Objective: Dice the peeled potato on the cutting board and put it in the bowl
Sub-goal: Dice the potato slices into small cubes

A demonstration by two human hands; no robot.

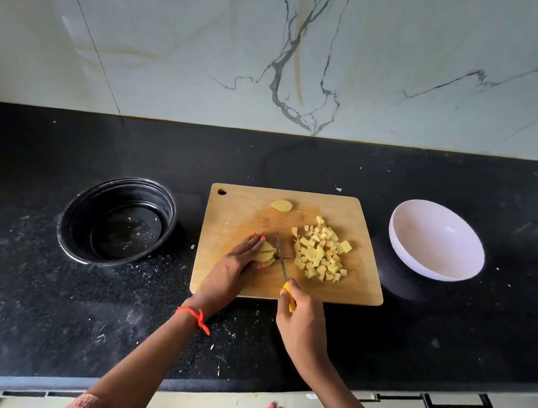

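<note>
A wooden cutting board (245, 214) lies on the black counter. My left hand (235, 268) presses on a stack of potato slices (267, 253) near the board's middle. My right hand (301, 324) grips a yellow-handled knife (282, 263), whose blade rests against the right side of the slices. A pile of diced potato (321, 250) lies just right of the blade. One rounded potato end piece (281, 205) sits alone at the board's far edge. The white bowl (437, 241) stands to the right of the board, with nothing visible inside.
A black round container (118, 221) stands on the counter left of the board, holding only small scraps. A marble wall rises behind the counter. The counter's front edge runs below my forearms, and the floor shows beneath it.
</note>
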